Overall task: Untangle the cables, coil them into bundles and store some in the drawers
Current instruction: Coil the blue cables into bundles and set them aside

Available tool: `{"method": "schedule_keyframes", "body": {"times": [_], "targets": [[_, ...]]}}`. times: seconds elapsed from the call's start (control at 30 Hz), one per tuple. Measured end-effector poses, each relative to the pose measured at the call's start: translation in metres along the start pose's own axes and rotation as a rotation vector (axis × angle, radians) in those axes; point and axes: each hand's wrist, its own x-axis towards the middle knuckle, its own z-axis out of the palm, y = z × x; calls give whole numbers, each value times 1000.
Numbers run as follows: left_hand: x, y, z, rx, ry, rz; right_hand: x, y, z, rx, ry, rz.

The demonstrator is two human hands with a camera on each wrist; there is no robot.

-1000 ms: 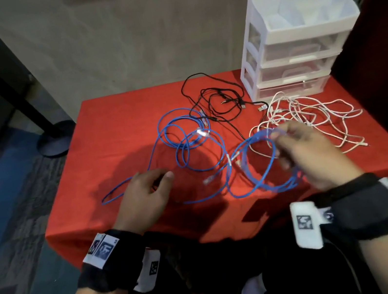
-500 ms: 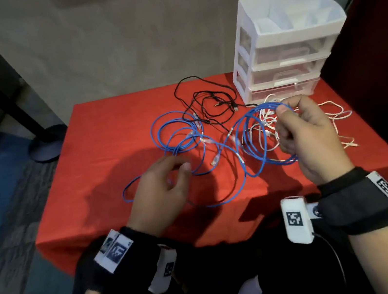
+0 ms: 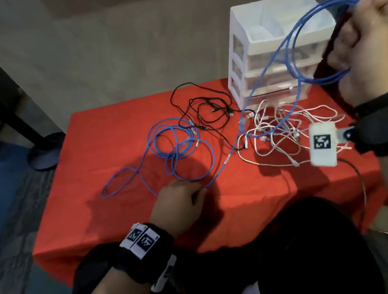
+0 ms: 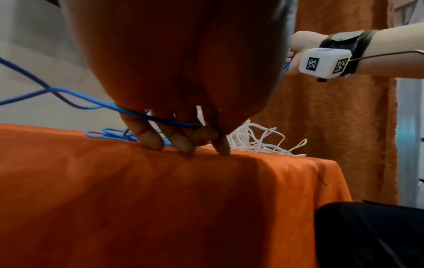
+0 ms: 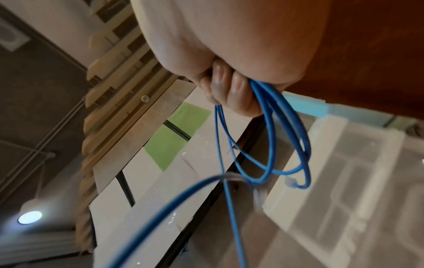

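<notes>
My right hand (image 3: 372, 35) is raised at the upper right, level with the top of the white drawer unit (image 3: 247, 43). It grips several loops of the blue cable (image 3: 297, 34); in the right wrist view the fingers (image 5: 229, 94) curl round those loops (image 5: 286, 145). One strand runs down from the coil to the red table (image 3: 109, 135), where my left hand (image 3: 179, 200) pinches it near the front edge. In the left wrist view the cable (image 4: 160, 120) passes under the fingertips (image 4: 174, 141), which touch the cloth. More blue loops (image 3: 174, 145) lie loose mid-table.
A tangled black cable (image 3: 207, 111) lies behind the blue loops. A pile of white cables (image 3: 288, 131) sits in front of the drawer unit, whose drawers are closed. A dark stand base (image 3: 45, 153) is on the floor left of the table.
My right hand has lifted the blue coil up and to the right, from just above the table to beside the drawer unit's top. My left hand has dropped to the cloth, holding the trailing strand.
</notes>
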Motion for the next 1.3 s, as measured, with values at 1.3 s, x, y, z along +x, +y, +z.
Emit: {"method": "schedule_keyframes", "body": {"times": [1.3], "targets": [[68,48,14,218,-100,203,-10,-43,47,15,-272,-225]]}}
